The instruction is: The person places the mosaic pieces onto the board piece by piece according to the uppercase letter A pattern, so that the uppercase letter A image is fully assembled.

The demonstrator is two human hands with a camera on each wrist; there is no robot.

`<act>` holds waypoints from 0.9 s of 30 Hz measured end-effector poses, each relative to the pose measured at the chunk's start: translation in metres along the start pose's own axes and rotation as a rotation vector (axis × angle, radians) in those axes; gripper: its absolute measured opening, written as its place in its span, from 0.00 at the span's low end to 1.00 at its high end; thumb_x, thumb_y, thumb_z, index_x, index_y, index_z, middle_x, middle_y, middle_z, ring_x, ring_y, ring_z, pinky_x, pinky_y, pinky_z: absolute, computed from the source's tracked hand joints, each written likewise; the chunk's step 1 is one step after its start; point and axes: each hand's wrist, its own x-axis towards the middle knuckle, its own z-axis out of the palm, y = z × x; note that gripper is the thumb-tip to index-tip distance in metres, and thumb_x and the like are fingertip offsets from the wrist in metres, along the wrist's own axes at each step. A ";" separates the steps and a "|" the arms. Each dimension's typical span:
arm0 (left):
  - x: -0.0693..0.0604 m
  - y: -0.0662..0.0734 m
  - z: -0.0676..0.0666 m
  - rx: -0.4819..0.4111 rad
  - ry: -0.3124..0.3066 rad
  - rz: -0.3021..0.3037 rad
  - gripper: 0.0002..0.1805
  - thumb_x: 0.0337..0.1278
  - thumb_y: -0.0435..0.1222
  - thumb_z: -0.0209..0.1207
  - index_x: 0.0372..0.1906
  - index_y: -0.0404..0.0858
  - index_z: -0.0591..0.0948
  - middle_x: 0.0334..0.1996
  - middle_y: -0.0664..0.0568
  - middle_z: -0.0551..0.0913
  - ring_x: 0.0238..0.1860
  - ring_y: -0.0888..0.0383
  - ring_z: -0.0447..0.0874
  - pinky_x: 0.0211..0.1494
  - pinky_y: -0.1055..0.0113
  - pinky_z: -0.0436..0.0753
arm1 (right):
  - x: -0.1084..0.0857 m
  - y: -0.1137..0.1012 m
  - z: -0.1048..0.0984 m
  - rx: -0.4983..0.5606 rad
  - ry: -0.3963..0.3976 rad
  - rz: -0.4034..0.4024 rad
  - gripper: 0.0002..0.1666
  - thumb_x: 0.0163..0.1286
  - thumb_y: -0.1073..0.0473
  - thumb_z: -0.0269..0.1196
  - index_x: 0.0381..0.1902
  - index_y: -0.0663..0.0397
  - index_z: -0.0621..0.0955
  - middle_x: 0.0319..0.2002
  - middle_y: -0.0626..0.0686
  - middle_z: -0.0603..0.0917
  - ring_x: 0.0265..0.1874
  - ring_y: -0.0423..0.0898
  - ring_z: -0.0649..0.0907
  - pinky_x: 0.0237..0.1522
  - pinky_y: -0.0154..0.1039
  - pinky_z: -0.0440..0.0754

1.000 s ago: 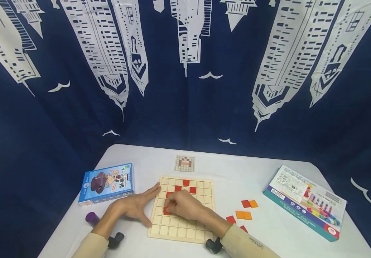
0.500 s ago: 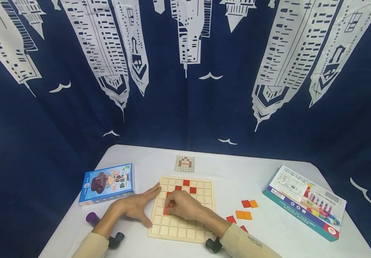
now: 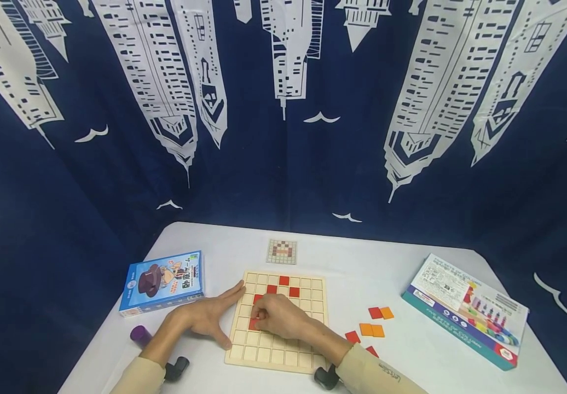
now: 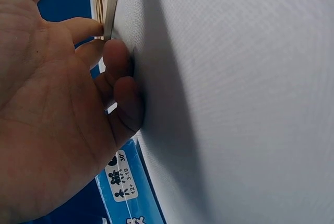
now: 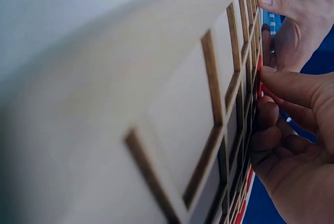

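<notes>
1. The grid board (image 3: 268, 355) is laid flat at the lower centre of the head frame; it appears nearly square, so no clear long axis can be told, and its side edges are slanted, upper ends rightward
2. A red tile (image 5: 264, 91) is pinched between thumb and fingers of the right hand (image 3: 285, 317), over the board's left half
3. The left hand (image 3: 209, 317) is spread, the board's left edge touched by its fingertips
4. The thumb on the red tile is seen at right in the right wrist view; in the left wrist view, print on the blue box (image 4: 133, 182) is legible
5. Compared with half a second ago, both hands are found almost unmoved, the whole table being framed slightly lower
</notes>
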 end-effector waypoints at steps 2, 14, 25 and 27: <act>0.000 0.000 0.000 0.001 -0.001 0.004 0.69 0.21 0.59 0.72 0.73 0.43 0.46 0.73 0.53 0.35 0.70 0.51 0.45 0.66 0.50 0.58 | 0.000 0.001 0.000 0.005 -0.001 0.006 0.06 0.56 0.58 0.68 0.33 0.44 0.83 0.22 0.36 0.75 0.23 0.33 0.73 0.26 0.26 0.74; -0.001 0.002 -0.001 -0.005 0.001 -0.010 0.69 0.21 0.58 0.72 0.73 0.43 0.47 0.73 0.53 0.36 0.70 0.51 0.45 0.66 0.48 0.58 | -0.004 0.001 -0.001 0.009 0.012 -0.003 0.07 0.57 0.57 0.67 0.35 0.45 0.83 0.23 0.35 0.75 0.24 0.32 0.74 0.27 0.26 0.75; -0.001 -0.001 0.001 -0.017 0.007 -0.015 0.69 0.20 0.57 0.73 0.73 0.44 0.46 0.73 0.54 0.35 0.70 0.51 0.45 0.67 0.50 0.56 | -0.029 0.014 -0.017 0.027 0.041 -0.028 0.06 0.60 0.56 0.65 0.36 0.44 0.83 0.26 0.36 0.77 0.27 0.33 0.74 0.29 0.27 0.75; 0.000 0.000 0.001 -0.021 0.008 -0.016 0.69 0.20 0.57 0.73 0.73 0.44 0.47 0.73 0.54 0.35 0.70 0.51 0.44 0.67 0.50 0.56 | -0.035 0.020 -0.023 0.034 0.049 -0.025 0.06 0.60 0.56 0.65 0.36 0.44 0.83 0.27 0.36 0.77 0.27 0.33 0.74 0.29 0.28 0.75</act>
